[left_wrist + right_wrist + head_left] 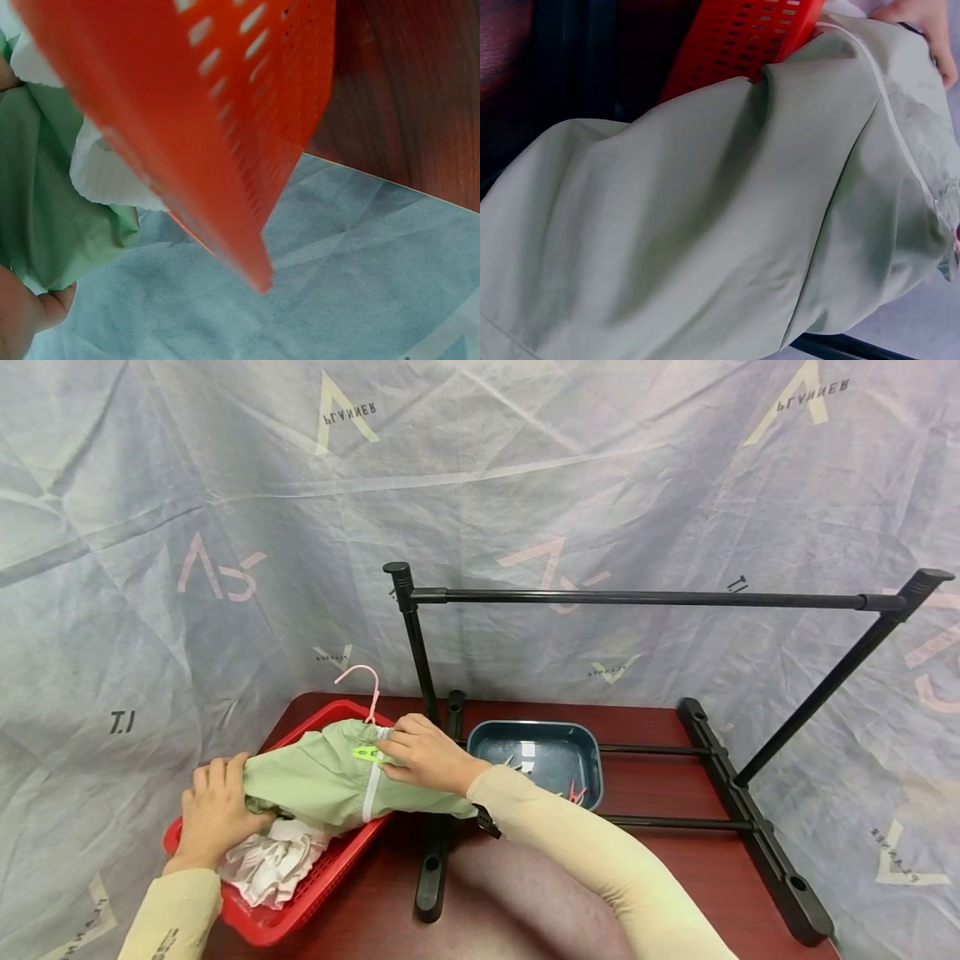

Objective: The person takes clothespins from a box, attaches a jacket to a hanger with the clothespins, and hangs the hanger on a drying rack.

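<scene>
A light green garment [311, 777] with a white stripe hangs over the red basket [330, 889], and a pink hanger's hook [363, 681] sticks up from its gathered top edge. Near that edge is a bright yellow-green clothespin [367, 753]. My left hand [213, 810] grips the garment's left end, thumb underneath; the left wrist view shows the green fabric [37, 165] between thumb and fingers. My right hand [431, 752] holds the top edge beside the clothespin, fingers bent over the cloth. The hanger's body is hidden inside the garment.
White crumpled cloth [273, 864] lies in the basket. A dark blue tray [480, 727] with several clothespins stands right of it, within the base of a black clothes rack [645, 598]. Everything stands on a dark red table [645, 718] before a grey cloth backdrop.
</scene>
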`<state>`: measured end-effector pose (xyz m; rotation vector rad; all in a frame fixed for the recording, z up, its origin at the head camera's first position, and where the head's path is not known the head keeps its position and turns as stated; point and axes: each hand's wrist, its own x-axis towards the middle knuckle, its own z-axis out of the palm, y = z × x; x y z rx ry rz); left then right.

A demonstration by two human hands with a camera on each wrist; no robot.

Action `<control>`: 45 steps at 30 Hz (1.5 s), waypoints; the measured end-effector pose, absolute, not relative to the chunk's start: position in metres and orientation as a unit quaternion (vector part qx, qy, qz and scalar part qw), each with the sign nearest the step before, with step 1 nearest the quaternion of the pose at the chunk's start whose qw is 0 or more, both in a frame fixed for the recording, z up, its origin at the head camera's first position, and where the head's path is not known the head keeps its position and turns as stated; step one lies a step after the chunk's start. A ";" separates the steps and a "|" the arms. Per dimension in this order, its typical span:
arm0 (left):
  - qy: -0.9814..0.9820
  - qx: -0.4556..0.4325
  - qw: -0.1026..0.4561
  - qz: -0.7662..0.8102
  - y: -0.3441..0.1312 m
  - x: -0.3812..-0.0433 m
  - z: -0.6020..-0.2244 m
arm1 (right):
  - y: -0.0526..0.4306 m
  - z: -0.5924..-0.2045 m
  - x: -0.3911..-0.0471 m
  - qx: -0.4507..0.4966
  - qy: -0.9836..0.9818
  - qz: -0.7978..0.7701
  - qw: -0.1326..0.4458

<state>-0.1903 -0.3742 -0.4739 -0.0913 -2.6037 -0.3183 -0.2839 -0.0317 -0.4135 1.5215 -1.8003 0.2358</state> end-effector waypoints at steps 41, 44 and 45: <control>-0.958 -0.038 0.260 -0.113 -0.373 -0.189 -0.473 | -0.064 -0.400 -0.274 0.575 -0.740 0.041 0.346; -0.957 -0.040 0.265 -0.113 -0.373 -0.189 -0.473 | -0.067 -0.398 -0.273 0.576 -0.747 0.037 0.330; -0.957 -0.040 0.265 -0.113 -0.373 -0.190 -0.473 | -0.068 -0.398 -0.273 0.576 -0.749 0.036 0.327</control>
